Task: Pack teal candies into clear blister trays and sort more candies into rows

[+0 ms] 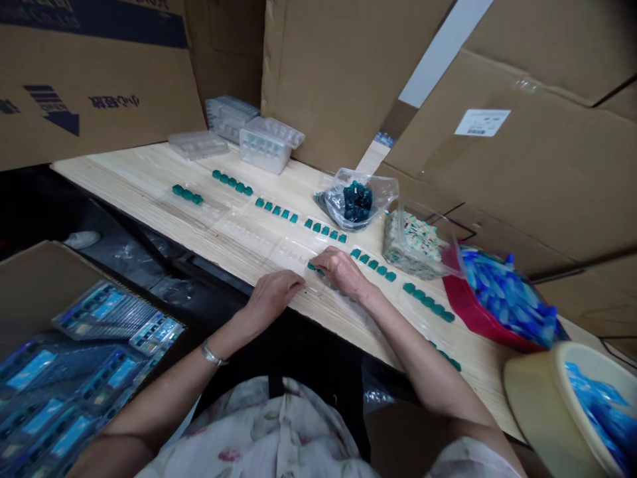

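Note:
My left hand [273,292] rests knuckles-up on the near edge of a clear plastic tray [293,255] on the wooden table [149,179], fingers curled. My right hand [341,269] is closed over small teal pieces [314,267] at that tray. Rows of teal pieces [323,230] lie in other clear trays across the table. A clear bag of dark teal pieces [355,201] sits behind my right hand.
A bag of pale patterned pieces [412,244], a red basin of blue items [497,299] and a beige tub [552,405] stand on the right. Stacks of clear trays [269,143] sit at the back. A box of packed blue cards [74,372] is lower left. Cardboard boxes wall the table.

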Motion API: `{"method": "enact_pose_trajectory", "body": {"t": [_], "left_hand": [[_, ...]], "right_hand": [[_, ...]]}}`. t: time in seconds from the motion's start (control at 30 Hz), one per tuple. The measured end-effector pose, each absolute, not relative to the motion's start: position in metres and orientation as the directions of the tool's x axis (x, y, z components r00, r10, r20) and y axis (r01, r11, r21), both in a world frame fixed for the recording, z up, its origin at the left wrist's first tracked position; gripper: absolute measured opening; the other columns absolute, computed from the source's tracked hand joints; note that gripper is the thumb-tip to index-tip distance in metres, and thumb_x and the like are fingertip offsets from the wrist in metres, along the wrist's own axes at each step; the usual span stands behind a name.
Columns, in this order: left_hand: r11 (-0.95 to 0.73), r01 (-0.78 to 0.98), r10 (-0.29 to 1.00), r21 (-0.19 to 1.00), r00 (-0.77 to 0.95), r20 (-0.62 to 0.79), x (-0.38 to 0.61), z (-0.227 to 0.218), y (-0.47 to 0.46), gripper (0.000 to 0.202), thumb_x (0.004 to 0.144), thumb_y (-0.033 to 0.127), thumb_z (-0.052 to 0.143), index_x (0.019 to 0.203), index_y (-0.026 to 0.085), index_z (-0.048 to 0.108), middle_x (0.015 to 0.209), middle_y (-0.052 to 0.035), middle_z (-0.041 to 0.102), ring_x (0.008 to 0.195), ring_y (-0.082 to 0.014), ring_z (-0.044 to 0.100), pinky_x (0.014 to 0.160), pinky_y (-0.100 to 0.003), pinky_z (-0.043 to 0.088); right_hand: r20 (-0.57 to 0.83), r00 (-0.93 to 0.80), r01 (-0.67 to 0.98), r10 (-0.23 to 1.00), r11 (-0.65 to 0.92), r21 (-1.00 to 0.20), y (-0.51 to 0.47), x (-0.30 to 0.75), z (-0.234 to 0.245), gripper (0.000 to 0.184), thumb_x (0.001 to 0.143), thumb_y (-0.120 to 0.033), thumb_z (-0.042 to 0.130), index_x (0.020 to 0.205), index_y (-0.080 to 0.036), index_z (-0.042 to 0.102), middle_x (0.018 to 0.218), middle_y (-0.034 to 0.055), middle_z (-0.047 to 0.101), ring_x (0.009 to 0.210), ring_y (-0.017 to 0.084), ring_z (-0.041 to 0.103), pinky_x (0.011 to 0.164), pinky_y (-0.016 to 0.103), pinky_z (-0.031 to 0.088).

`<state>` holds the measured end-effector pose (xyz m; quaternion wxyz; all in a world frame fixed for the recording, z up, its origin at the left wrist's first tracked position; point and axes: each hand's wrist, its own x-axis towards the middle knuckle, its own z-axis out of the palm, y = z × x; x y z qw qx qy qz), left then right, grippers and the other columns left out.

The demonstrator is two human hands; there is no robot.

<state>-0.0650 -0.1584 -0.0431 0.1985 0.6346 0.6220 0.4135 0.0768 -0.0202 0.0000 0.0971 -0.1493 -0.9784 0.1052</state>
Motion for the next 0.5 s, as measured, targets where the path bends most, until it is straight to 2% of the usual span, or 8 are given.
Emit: {"method": "enact_pose_trajectory", "body": {"t": [0.07, 0.13, 0.2, 0.23, 0.27, 0.33, 0.5], "left_hand": [[-0.100, 0.372, 0.955, 0.923, -0.223, 0.193, -0.068, -0.036, -0.155, 0.026, 0.078, 0.041, 0.057, 0.087, 0.019, 0.066, 0.088, -0.0044, 0.068, 0.076, -0.0148, 0.060, 0.072, -0.027, 0.045], [-0.055, -0.041, 0.954, 0.998, -0.298, 0.040, -0.072, -0.027, -0.151, 0.039, 0.079, 0.051, 0.050, 0.094, 0.018, 0.064, 0.092, -0.0060, 0.066, 0.067, -0.0114, 0.056, 0.063, -0.025, 0.045], [-0.015, -0.439, 0.958, 0.898, -0.262, -0.112, -0.076, -0.018, -0.147, 0.049, 0.081, 0.057, 0.042, 0.101, 0.016, 0.060, 0.098, -0.0084, 0.063, 0.062, -0.0088, 0.053, 0.056, -0.023, 0.043], [0.003, -0.568, 0.961, 0.823, -0.226, -0.159, -0.078, -0.015, -0.145, 0.052, 0.081, 0.059, 0.041, 0.103, 0.015, 0.059, 0.101, -0.0095, 0.062, 0.062, -0.0083, 0.053, 0.055, -0.022, 0.043], [0.022, -0.647, 0.963, 0.762, -0.192, -0.190, -0.078, -0.012, -0.143, 0.054, 0.079, 0.060, 0.042, 0.104, 0.015, 0.058, 0.102, -0.0102, 0.062, 0.063, -0.0084, 0.053, 0.055, -0.022, 0.043], [0.041, -0.701, 0.961, 0.712, -0.168, -0.221, -0.077, -0.007, -0.140, 0.056, 0.078, 0.062, 0.043, 0.105, 0.014, 0.057, 0.103, -0.0102, 0.061, 0.066, -0.0093, 0.054, 0.056, -0.022, 0.043], [0.012, -0.611, 0.967, 0.792, -0.194, -0.165, -0.061, 0.003, -0.134, 0.060, 0.080, 0.063, 0.037, 0.114, 0.016, 0.055, 0.099, -0.0074, 0.062, 0.074, -0.0121, 0.056, 0.062, -0.022, 0.042]], "right_hand": [[0.163, -0.941, 0.253, 0.297, 0.936, -0.246, -0.023, 0.079, 0.000, 0.020, 0.084, -0.013, 0.048, 0.086, -0.018, 0.068, 0.081, 0.0070, 0.068, 0.084, 0.019, 0.060, 0.077, 0.030, 0.045], [0.240, -0.920, 0.241, 0.310, 0.930, -0.276, -0.028, 0.082, 0.003, 0.020, 0.084, -0.016, 0.050, 0.097, -0.017, 0.065, 0.095, 0.0092, 0.066, 0.093, 0.020, 0.058, 0.083, 0.033, 0.045], [0.348, -0.861, 0.252, 0.371, 0.906, -0.341, -0.035, 0.083, 0.010, 0.022, 0.083, -0.020, 0.053, 0.103, -0.018, 0.062, 0.102, 0.0096, 0.064, 0.098, 0.021, 0.057, 0.087, 0.035, 0.044], [0.389, -0.825, 0.260, 0.410, 0.887, -0.382, -0.040, 0.082, 0.014, 0.021, 0.084, -0.022, 0.053, 0.102, -0.019, 0.062, 0.101, 0.0089, 0.063, 0.096, 0.020, 0.057, 0.086, 0.035, 0.045], [0.413, -0.796, 0.263, 0.442, 0.868, -0.422, -0.045, 0.080, 0.018, 0.019, 0.084, -0.024, 0.053, 0.100, -0.020, 0.063, 0.098, 0.0077, 0.063, 0.091, 0.019, 0.058, 0.083, 0.034, 0.046], [0.422, -0.774, 0.259, 0.472, 0.844, -0.469, -0.055, 0.073, 0.026, 0.018, 0.084, -0.025, 0.053, 0.097, -0.021, 0.064, 0.089, 0.0057, 0.063, 0.082, 0.017, 0.059, 0.078, 0.032, 0.047], [0.416, -0.786, 0.253, 0.458, 0.851, -0.460, -0.067, 0.055, 0.028, 0.020, 0.077, -0.016, 0.058, 0.095, -0.022, 0.067, 0.084, 0.0043, 0.064, 0.083, 0.018, 0.057, 0.080, 0.034, 0.046]]}}
